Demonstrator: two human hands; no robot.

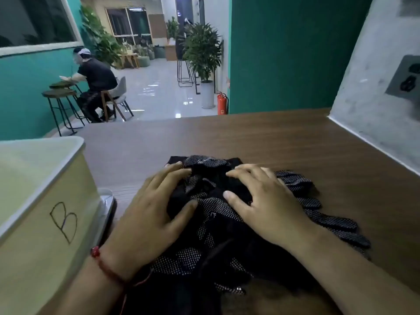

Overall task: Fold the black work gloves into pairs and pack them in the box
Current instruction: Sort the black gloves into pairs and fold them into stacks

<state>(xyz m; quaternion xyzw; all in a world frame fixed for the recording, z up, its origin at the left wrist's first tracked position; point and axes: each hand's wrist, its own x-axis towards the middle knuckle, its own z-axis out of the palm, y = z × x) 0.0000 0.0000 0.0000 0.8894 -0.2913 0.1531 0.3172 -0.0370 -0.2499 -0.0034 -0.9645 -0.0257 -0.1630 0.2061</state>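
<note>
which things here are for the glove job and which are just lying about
For the job: black dotted gloves, box marked B, left hand, right hand.
Just lying about: fire extinguisher, potted plant, stools, wall socket.

Free room on the counter (238, 137): bare wood lies open across the far side and to the right of the glove pile (211, 226). Left, the tall box (45, 219) marked B blocks passage, leaving a narrow gap beside the pile. Right, a grey wall (375, 114) bounds the counter.
</note>
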